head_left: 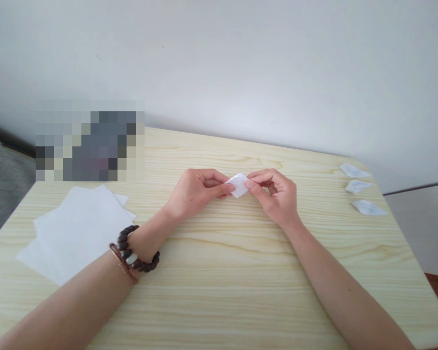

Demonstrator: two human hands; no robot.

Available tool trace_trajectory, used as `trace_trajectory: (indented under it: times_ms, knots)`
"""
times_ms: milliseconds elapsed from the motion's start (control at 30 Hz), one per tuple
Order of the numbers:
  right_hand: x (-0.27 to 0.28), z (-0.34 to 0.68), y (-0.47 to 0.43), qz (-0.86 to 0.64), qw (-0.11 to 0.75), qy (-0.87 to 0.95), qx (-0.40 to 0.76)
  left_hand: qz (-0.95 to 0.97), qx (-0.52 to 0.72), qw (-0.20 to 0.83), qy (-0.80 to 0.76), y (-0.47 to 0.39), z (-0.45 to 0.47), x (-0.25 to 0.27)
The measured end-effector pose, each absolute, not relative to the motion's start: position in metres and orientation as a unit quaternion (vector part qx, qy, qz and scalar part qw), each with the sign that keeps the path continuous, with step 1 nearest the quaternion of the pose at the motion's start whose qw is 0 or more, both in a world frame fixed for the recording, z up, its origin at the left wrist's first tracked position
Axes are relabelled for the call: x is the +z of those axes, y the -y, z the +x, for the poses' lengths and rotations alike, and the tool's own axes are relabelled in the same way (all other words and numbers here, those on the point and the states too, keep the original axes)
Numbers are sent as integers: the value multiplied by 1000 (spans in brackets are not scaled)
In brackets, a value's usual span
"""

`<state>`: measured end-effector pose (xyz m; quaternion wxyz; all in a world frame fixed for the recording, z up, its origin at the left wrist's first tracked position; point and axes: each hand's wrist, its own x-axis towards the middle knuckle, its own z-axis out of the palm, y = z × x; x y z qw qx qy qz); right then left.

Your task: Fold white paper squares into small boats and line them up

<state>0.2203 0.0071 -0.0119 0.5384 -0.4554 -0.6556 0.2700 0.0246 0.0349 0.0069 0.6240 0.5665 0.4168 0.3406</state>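
Observation:
Between my two hands is a small folded piece of white paper [238, 185], roughly diamond-shaped, held over the middle of the table. My left hand [200, 190] pinches its left corner, thumb on top and fingers behind. At the right corner, my right hand [273, 194] pinches it the same way, its fingertips partly hidden behind the paper. A dark beaded bracelet [123, 239] and a thin copper-coloured band [121, 262] circle my left wrist.
Loose sheets of white paper [76, 228] lie overlapping at the left. Three folded white paper pieces [368, 207] sit in a column near the right edge of the wood-grain table [219, 301]. A blurred-out dark object [98, 150] stands back left. A white wall [241, 63] borders the far edge.

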Motion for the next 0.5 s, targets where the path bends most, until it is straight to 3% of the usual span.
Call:
trace_trajectory:
  times_ms: [500]
  knots:
    - [-9, 220, -9, -443, 540, 647, 306, 590, 331, 614, -407, -32, 25, 1]
